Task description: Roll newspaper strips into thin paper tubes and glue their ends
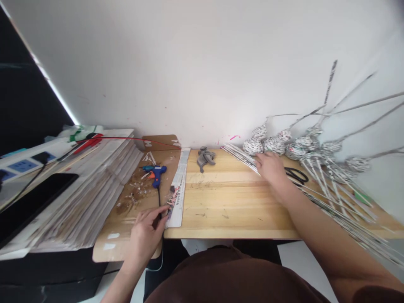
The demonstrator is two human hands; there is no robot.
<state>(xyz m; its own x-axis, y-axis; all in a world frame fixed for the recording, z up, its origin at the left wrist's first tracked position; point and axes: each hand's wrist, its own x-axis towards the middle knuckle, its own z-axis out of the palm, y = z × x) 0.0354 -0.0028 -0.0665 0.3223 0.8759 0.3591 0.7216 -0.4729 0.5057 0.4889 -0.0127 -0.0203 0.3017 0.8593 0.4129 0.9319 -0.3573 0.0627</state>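
My left hand [148,229] is at the front left of the wooden table, its thumb and forefinger closed on a small bundle of paper scraps [172,202] over a folded newspaper strip [180,183]. My right hand [270,167] reaches to the back right, its fingers bent down over the rolled paper sticks [241,156]; its fingertips are partly hidden, so what they hold cannot be made out. Black-handled scissors [296,175] lie just right of that hand. Several woven paper shapes [252,145] with long stems stand behind it along the wall.
A blue glue gun [158,176] rests on brown cardboard [129,210] at the left. Beyond it are a tall paper stack [94,198], a black phone [38,206] and a power strip [28,162]. A grey cloth [205,158] lies near the wall. More paper sticks [344,223] cover the right side.
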